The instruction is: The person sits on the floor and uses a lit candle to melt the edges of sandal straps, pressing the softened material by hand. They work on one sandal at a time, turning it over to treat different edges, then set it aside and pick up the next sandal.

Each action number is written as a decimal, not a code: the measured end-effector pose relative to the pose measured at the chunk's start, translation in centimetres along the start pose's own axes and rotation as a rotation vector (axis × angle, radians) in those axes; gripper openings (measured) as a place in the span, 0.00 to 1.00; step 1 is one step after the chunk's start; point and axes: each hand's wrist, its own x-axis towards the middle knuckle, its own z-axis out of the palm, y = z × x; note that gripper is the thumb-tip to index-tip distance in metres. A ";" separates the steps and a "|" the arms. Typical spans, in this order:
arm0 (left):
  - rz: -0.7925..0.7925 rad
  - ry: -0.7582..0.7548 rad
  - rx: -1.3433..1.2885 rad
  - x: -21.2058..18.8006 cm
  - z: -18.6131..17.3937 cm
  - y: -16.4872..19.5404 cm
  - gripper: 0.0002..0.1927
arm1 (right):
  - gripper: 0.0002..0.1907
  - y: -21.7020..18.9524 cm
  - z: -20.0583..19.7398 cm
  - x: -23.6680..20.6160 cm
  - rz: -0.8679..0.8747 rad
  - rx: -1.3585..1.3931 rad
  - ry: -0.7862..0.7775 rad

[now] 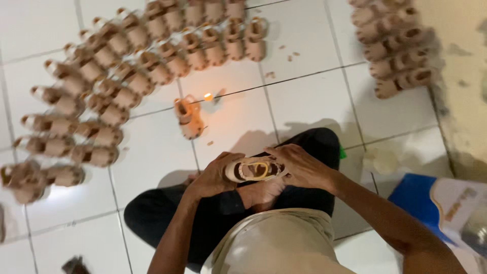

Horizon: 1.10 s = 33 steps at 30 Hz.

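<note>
Seated cross-legged, the person grips one small tan strapped sandal (255,169) between the left hand (215,175) and right hand (299,165), both clamped on its ends, while beyond the hands many like sandals (109,76) already lie in rows, suggesting most are done.

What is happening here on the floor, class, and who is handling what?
A person sits cross-legged on a white tiled floor and holds one small tan sandal between both hands, the left hand at one end, the right hand at the other. Rows of similar sandals fan out ahead, and another stack lies to the right. One sandal lies apart beside a small flame. A blue and white box sits at the right.
</note>
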 end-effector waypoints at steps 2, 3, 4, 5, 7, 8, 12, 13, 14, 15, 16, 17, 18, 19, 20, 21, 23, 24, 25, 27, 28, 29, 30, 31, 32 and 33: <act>-0.003 -0.046 -0.020 1.8 1.3 0.4 0.44 | 0.53 0.6 0.7 -1.7 -0.007 0.009 0.052; -0.061 -0.095 -0.084 2.7 1.6 0.8 0.43 | 0.47 0.8 1.1 -2.3 0.024 -0.016 0.018; -0.125 -0.141 -0.145 3.5 1.7 1.2 0.43 | 0.41 0.8 1.6 -2.7 0.050 -0.039 -0.018; -0.195 -0.181 -0.202 4.1 1.9 1.8 0.42 | 0.35 0.9 2.0 -2.9 0.072 -0.058 -0.057; -0.279 -0.157 -0.075 4.7 2.3 2.9 0.37 | 0.32 1.6 2.7 -3.0 0.034 -0.071 0.011; -0.311 -0.144 -0.005 5.5 2.5 3.4 0.34 | 0.31 2.1 2.8 -3.0 0.017 -0.084 0.050; 0.003 -0.225 0.195 10.7 2.0 4.9 0.38 | 0.22 4.2 3.0 -4.7 -0.044 -0.156 0.345; -0.071 -0.249 0.206 11.7 2.0 5.2 0.38 | 0.20 4.7 2.9 -5.3 0.001 -0.165 0.330; -0.149 -0.266 0.219 12.9 2.1 5.6 0.38 | 0.19 5.1 2.7 -5.9 0.040 -0.170 0.310; -0.097 -0.253 0.204 14.4 2.3 6.0 0.40 | 0.19 5.4 2.5 -6.4 0.095 -0.118 0.346; -0.046 -0.242 0.188 16.2 2.6 6.5 0.41 | 0.18 5.8 2.3 -6.7 0.147 -0.065 0.382; 0.007 -0.228 0.168 18.1 3.0 7.1 0.42 | 0.18 6.5 1.9 -7.0 0.195 -0.014 0.417; 0.108 -0.130 0.195 20.3 3.6 7.6 0.43 | 0.18 7.5 1.5 -7.4 0.302 0.100 0.508; 0.206 -0.032 0.216 22.4 4.6 8.2 0.45 | 0.18 8.4 1.2 -7.9 0.403 0.219 0.597; 0.304 0.064 0.232 24.5 5.9 8.7 0.46 | 0.19 9.6 1.0 -8.5 0.504 0.341 0.683; 0.296 0.049 0.217 26.7 7.7 9.2 0.43 | 0.21 11.1 0.7 -9.3 0.616 0.381 0.775; 0.279 0.027 0.193 30.8 11.9 9.9 0.37 | 0.25 14.7 0.1 -11.1 0.831 0.459 0.958; 0.308 -0.040 0.269 32.6 14.4 10.1 0.35 | 0.25 16.7 -0.1 -12.0 0.874 0.476 1.063; 0.334 -0.101 0.342 34.0 17.0 10.2 0.33 | 0.25 18.9 -0.3 -13.1 0.914 0.492 1.163; 0.386 -0.251 0.428 36.0 21.5 10.0 0.32 | 0.26 23.4 -0.6 -15.1 1.133 0.541 1.199; 0.339 -0.322 0.389 36.9 23.6 9.9 0.32 | 0.27 26.0 -0.9 -16.0 1.309 0.572 1.129; 0.289 -0.393 0.347 37.6 25.5 9.7 0.32 | 0.27 28.2 -1.1 -17.0 1.358 0.521 1.154; 0.273 -0.441 0.398 38.5 26.9 9.5 0.32 | 0.27 30.3 -1.2 -17.9 1.409 0.470 1.176; 0.255 -0.486 0.447 39.3 28.1 9.1 0.33 | 0.27 32.1 -1.3 -18.6 1.456 0.415 1.191; 0.234 -0.528 0.495 40.1 29.2 8.7 0.33 | 0.27 33.8 -1.5 -19.1 1.489 0.417 1.182; 0.258 -0.540 0.489 40.9 30.2 8.3 0.33 | 0.28 35.5 -1.9 -19.6 1.520 0.416 1.172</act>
